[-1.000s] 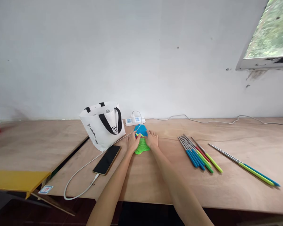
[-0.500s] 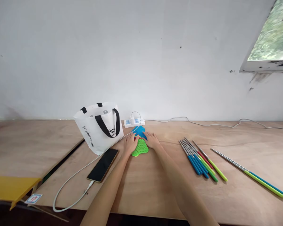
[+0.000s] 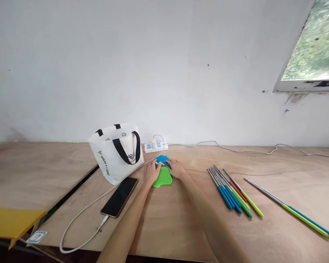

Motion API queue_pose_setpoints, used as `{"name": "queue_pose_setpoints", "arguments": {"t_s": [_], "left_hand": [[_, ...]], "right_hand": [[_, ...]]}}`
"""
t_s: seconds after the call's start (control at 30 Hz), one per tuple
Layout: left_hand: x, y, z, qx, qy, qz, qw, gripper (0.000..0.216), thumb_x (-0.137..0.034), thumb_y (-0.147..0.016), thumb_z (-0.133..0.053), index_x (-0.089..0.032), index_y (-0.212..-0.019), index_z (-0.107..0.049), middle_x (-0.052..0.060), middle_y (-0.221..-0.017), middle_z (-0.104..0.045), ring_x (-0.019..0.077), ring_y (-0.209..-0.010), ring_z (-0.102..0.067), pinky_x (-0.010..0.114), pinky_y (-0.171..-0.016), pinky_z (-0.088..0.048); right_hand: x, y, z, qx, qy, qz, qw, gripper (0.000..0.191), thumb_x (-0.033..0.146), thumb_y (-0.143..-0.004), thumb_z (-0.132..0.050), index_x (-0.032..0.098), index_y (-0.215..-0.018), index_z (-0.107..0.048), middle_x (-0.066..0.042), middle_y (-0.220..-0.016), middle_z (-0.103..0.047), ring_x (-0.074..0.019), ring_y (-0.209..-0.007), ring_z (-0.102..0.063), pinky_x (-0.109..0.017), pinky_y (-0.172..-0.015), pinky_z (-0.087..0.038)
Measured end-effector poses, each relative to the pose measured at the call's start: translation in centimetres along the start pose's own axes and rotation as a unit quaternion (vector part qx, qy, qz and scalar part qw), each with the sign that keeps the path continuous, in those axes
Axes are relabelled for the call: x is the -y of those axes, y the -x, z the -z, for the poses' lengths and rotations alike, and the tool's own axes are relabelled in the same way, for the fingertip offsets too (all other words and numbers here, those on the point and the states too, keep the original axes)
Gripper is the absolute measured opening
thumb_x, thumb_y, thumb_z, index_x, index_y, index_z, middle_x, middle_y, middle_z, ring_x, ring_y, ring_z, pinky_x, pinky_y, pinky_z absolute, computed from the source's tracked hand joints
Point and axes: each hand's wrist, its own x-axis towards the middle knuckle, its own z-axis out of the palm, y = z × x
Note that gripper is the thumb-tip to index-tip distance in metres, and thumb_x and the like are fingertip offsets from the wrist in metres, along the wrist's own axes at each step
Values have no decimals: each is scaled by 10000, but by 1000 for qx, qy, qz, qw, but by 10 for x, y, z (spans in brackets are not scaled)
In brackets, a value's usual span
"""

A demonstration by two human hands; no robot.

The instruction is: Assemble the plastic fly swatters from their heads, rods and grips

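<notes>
A green perforated mat (image 3: pixel 162 178) lies on the wooden table (image 3: pixel 181 219), overlapping a blue mat (image 3: pixel 162 159) behind it, with a bit of red between them. My left hand (image 3: pixel 151 173) rests on the green mat's left edge, fingers curled onto the stack. My right hand (image 3: pixel 176 168) lies on the right side, fingers reaching over the blue mat. Both hands touch the mats; I cannot tell whether they pinch them.
A white tote bag (image 3: pixel 116 152) stands left of the mats. A phone (image 3: pixel 119 197) on a white cable (image 3: pixel 79 226) lies in front of it. A power strip (image 3: pixel 156 146) sits by the wall. Several colour-handled metal sticks (image 3: pixel 230 188) lie right, two more (image 3: pixel 290 209) further right.
The view has shifted slightly. My hands stay on the mats, and the green mat has slid a little toward the blue one.
</notes>
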Motion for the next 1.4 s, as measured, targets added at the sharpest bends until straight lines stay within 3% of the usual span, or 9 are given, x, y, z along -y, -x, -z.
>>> {"name": "queue_pose_setpoints", "arguments": {"t_s": [0.17, 0.43, 0.53, 0.67, 0.9, 1.07, 1.2, 1.3, 1.4], "left_hand": [[-3, 4, 4, -9, 20, 17, 1000, 401, -448, -1028, -429, -194, -1300, -578, 137, -1334, -657, 287, -1251, -597, 383, -1049, -434], [0, 6, 9, -19, 65, 32, 997, 303, -360, -1017, -464, -197, -1234, -598, 123, -1265, -706, 276, -1210, -641, 401, -1022, -482], [1, 5, 11, -13, 83, 25, 996, 274, -332, -993, -505, -200, -1203, -621, 113, -1242, -720, 259, -1188, -659, 385, -997, -510], [1, 5, 11, 3, 96, 1, 995, 248, -355, -964, -557, -229, -1148, -667, 81, -1230, -731, 255, -1192, -657, 393, -1019, -512], [-4, 8, 9, 49, 95, -38, 994, 327, -384, -983, -535, -244, -1244, -674, 66, -1325, -696, 257, -1249, -629, 395, -1082, -481], [-6, 10, 10, 52, 71, -55, 995, 323, -289, -986, -509, -248, -1265, -665, 56, -1372, -670, 224, -1301, -595, 352, -1114, -449], [-6, 11, 11, 21, 27, -27, 999, 355, -295, -971, -541, -213, -1307, -621, 115, -1403, -638, 291, -1342, -550, 452, -1137, -398], [-6, 12, 10, 11, 2, -9, 1000, 373, -348, -970, -562, -205, -1312, -602, 135, -1380, -650, 335, -1327, -549, 509, -1115, -388], [-6, 13, 8, 11, -6, -9, 1000, 354, -370, -981, -553, -218, -1297, -600, 116, -1373, -657, 312, -1313, -560, 465, -1100, -400]], "right_hand": [[8, 7, -1, -20, 11, -45, 999, 422, 371, -1060, -355, 254, -1435, -511, -112, -1475, -524, -230, -1360, -473, -384, -1155, -275], [29, 10, -17, -39, -3, -185, 982, 582, 262, -1040, -201, 97, -1591, -292, -216, -1646, -296, -310, -1550, -193, -624, -1199, -43], [31, 10, -15, -39, -17, -206, 978, 609, 311, -1044, -205, 57, -1590, -293, -216, -1643, -302, -316, -1555, -179, -614, -1209, -29], [34, 18, -13, -37, -38, -212, 976, 651, 397, -1060, -121, 71, -1568, -365, -191, -1618, -370, -282, -1543, -234, -547, -1228, -97], [58, 44, -26, -45, -31, -234, 971, 930, 692, -998, -104, -7, -1567, -333, -287, -1633, -255, -393, -1555, -127, -625, -1207, -40], [60, 41, -22, -27, -43, -208, 977, 900, 662, -1011, -75, 3, -1584, -293, -249, -1650, -237, -346, -1563, -137, -596, -1225, -22], [52, 29, -14, -10, -61, -179, 982, 804, 617, -1032, -97, 83, -1601, -293, -165, -1654, -287, -259, -1559, -195, -525, -1249, -55], [52, 23, -14, -17, -64, -199, 978, 821, 618, -1032, -139, 37, -1588, -304, -197, -1658, -258, -286, -1565, -165, -513, -1247, -54], [57, 24, -19, -36, -64, -241, 968, 916, 653, -1017, -150, -68, -1574, -240, -300, -1650, -173, -361, -1568, -82, -580, -1223, -38]]}}
